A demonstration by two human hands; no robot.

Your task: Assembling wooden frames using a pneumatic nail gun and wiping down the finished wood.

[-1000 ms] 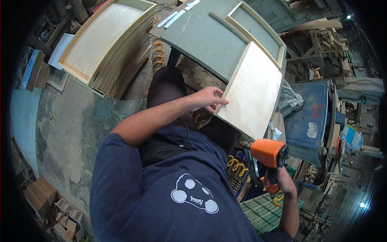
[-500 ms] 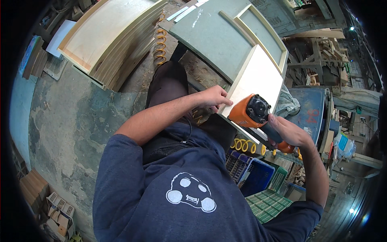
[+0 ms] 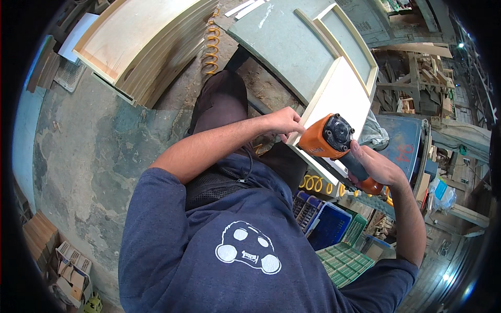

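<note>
My right hand [image 3: 377, 164] is wrapped round the dark grip of an orange and black air nail gun [image 3: 315, 136]. The gun's head lies over the near end of a pale wooden panel [image 3: 339, 96] with a raised edge strip along its left side. Its nose is hidden under the body, so I cannot tell whether it touches the wood. Close by on the left, my left hand [image 3: 284, 121] pinches the panel's near left corner, fingers partly out of sight below the edge. The panel lies on a grey-green worktable [image 3: 282, 49].
Beyond the panel lies an open wooden frame [image 3: 347, 39]. A stack of rimmed wooden trays [image 3: 151, 52] stands at left, beside a coiled yellow air hose [image 3: 211, 49]. Blue [image 3: 330, 227] and green plastic crates [image 3: 344, 261] sit below on the right, near a blue barrel [image 3: 399, 138].
The table and panel appear slightly farther right and up as the view shifts. Both hands keep their holds, and the nail gun stays over the panel's near end.
</note>
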